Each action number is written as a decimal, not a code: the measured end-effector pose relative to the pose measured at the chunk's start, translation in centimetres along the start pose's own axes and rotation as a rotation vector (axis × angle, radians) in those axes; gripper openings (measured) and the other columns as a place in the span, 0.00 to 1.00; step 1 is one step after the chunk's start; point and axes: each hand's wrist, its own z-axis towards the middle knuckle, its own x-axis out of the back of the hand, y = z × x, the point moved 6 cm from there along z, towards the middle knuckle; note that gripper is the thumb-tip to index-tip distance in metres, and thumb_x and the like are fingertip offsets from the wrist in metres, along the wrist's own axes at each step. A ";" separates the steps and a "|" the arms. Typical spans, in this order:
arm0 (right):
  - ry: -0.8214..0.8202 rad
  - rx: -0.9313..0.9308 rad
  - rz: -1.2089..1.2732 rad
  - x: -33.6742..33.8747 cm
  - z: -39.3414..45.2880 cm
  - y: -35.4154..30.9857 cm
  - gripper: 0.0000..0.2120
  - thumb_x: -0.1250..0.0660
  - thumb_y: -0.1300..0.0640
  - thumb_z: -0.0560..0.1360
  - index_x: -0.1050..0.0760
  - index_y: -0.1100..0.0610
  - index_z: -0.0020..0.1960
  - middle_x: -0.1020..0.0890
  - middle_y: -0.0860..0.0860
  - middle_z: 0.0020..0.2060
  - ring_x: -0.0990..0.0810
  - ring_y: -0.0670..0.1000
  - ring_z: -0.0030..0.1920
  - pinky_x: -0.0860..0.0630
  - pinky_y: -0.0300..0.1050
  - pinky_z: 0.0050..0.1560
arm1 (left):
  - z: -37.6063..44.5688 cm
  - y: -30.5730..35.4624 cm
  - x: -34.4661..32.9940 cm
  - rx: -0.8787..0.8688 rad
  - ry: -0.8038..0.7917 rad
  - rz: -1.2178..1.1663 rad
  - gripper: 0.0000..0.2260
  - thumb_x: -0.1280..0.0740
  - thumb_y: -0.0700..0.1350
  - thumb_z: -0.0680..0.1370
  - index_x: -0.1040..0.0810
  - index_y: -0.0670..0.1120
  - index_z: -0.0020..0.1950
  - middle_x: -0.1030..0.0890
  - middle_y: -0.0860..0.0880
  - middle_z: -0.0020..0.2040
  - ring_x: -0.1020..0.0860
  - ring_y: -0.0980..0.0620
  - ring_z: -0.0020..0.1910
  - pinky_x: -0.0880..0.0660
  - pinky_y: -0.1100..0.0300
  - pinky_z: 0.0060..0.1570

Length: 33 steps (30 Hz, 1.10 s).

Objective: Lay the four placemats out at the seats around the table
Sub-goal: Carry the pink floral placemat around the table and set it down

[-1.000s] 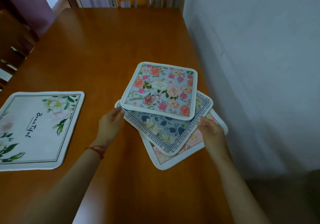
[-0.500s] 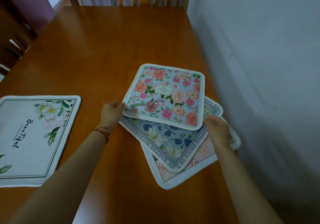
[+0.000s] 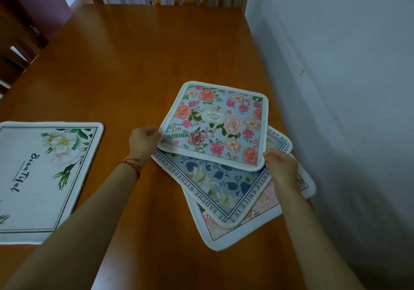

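Three placemats lie stacked askew near the table's right edge. The top one, a blue mat with pink roses (image 3: 215, 123), is raised at its near edge. My left hand (image 3: 143, 141) grips its near-left corner and my right hand (image 3: 279, 166) grips its near-right corner. Beneath it lies a grey-blue mat with lettering round its border (image 3: 215, 186), and under that a pale pink floral mat (image 3: 262, 220). A fourth, white mat with green leaves and script (image 3: 44, 173) lies flat on the left side of the table.
The wooden table (image 3: 145, 54) stretches away from me. A pale wall (image 3: 336, 65) runs close along its right edge. Dark wooden chair backs (image 3: 15, 49) stand at the far left, and a doorway and cabinet lie beyond the far end.
Both hands have closed on the near corners of the rose mat and lifted it slightly off the stack. The view has shifted a little forward.
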 end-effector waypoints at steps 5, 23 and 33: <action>0.010 -0.006 0.012 -0.3 0.5 0.2 0.17 0.33 0.67 0.71 0.25 0.64 0.60 0.22 0.51 0.46 0.23 0.50 0.49 0.26 0.46 0.56 | 0.0 -0.3 0.6 0.002 0.046 -0.017 0.12 0.33 0.41 0.76 0.21 0.40 0.59 0.21 0.41 0.58 0.23 0.46 0.47 0.26 0.56 0.47; 0.005 0.032 -0.055 1.1 -3.2 2.2 0.15 0.34 0.71 0.71 0.22 0.64 0.57 0.19 0.50 0.44 0.21 0.52 0.44 0.20 0.47 0.47 | -3.8 -3.9 1.7 0.113 0.056 -0.214 0.10 0.30 0.34 0.72 0.19 0.37 0.52 0.20 0.39 0.54 0.21 0.46 0.45 0.22 0.53 0.50; -0.013 -0.053 0.036 3.7 -8.0 5.1 0.16 0.34 0.73 0.70 0.24 0.65 0.58 0.19 0.55 0.47 0.21 0.53 0.47 0.24 0.44 0.48 | -9.1 -7.4 2.9 0.172 0.031 -0.241 0.09 0.30 0.35 0.72 0.19 0.39 0.52 0.19 0.40 0.51 0.19 0.45 0.45 0.21 0.52 0.49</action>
